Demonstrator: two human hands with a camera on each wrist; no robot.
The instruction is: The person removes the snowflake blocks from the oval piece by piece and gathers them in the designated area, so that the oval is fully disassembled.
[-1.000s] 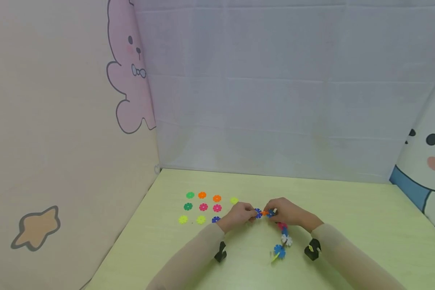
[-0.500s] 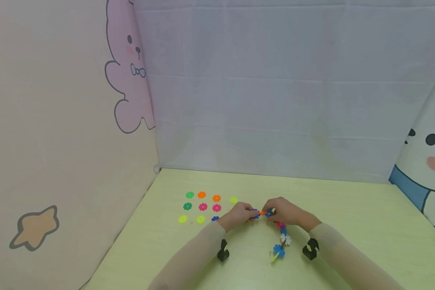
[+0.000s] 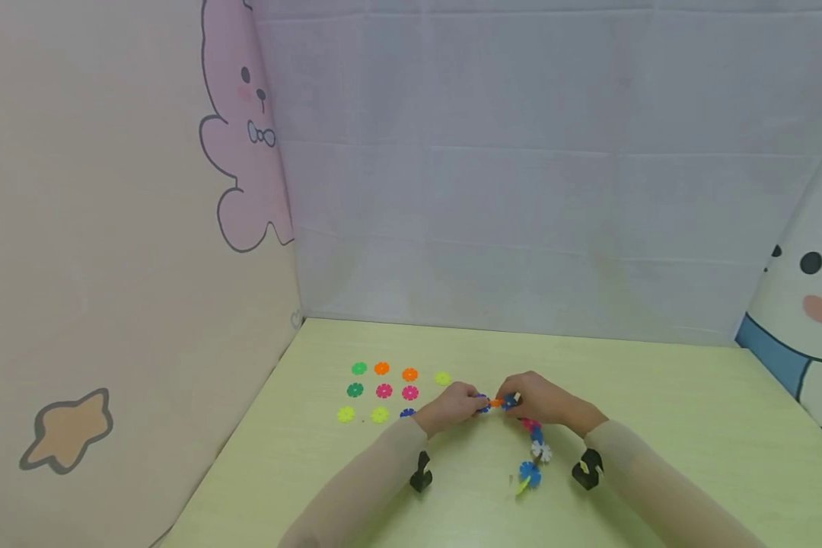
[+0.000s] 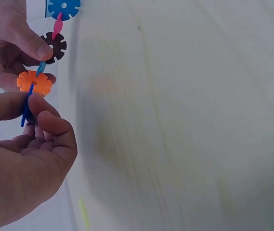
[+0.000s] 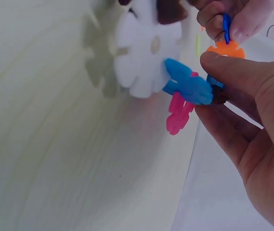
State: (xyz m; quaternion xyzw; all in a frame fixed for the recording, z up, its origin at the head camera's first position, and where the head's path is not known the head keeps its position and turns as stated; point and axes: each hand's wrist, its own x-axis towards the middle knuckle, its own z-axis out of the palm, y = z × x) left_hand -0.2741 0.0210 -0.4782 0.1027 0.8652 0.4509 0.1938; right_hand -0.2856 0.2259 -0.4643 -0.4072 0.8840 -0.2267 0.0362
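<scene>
My left hand pinches a dark blue snowflake disc between thumb and fingers. The edge of that disc meets the orange snowflake disc, which forms one end of a chain of interlocked discs. My right hand grips the chain close to that end, thumb over a brown disc and a light blue piece. Beyond it hang a pink disc, a blue disc and a white disc. The tail, with another blue disc and a yellow one, trails toward me.
Loose snowflake discs lie in rough rows left of my hands, among them a green disc, an orange one and a pink one. A yellow disc lies just behind my left hand. The pale table meets a white cloth behind.
Both hands have shifted slightly left with the chain, and my left fingers now cover more of the dark blue disc. The loose discs have stayed where they were.
</scene>
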